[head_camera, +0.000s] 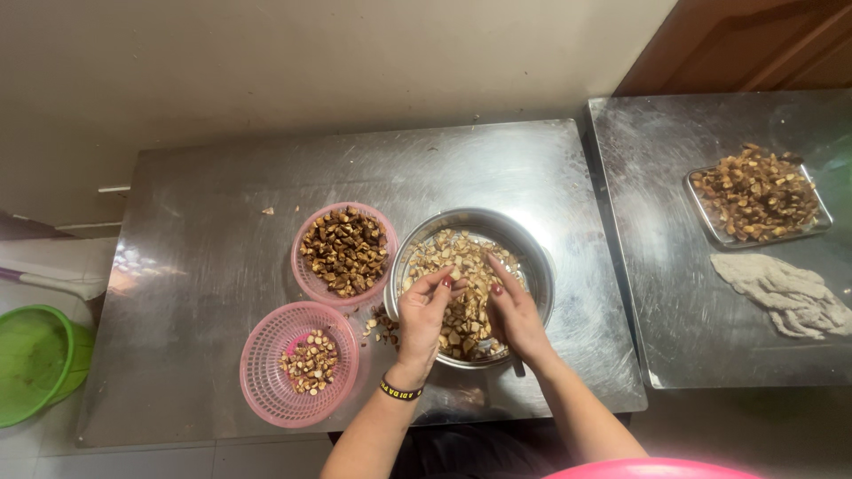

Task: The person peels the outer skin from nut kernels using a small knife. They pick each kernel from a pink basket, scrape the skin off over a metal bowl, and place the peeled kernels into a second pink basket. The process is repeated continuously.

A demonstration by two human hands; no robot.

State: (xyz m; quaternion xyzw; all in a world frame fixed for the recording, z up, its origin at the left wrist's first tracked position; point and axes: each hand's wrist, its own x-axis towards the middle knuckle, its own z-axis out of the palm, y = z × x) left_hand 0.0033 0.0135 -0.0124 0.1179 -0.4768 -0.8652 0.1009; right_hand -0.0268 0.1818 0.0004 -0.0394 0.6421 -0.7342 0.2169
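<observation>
A round steel bowl (532, 257) in the middle of the steel table (213, 222) holds several cut brown and pale pieces (448, 253). Both my hands are inside it. My left hand (424, 318), with a black wristband, pinches a piece between thumb and fingertips. My right hand (515, 318) rests on the pile with its fingers curled among the pieces; whether it grips one is unclear. Two pink mesh baskets stand left of the bowl: the far one (306, 266) is heaped with dark pieces, the near one (266, 377) has a small pile of paler pieces.
A few loose pieces (377, 326) lie on the table between bowl and baskets. A second steel table (674, 293) to the right carries a tray (710, 226) of similar pieces and a crumpled grey cloth (785, 293). A green bucket (35, 359) sits on the floor at left.
</observation>
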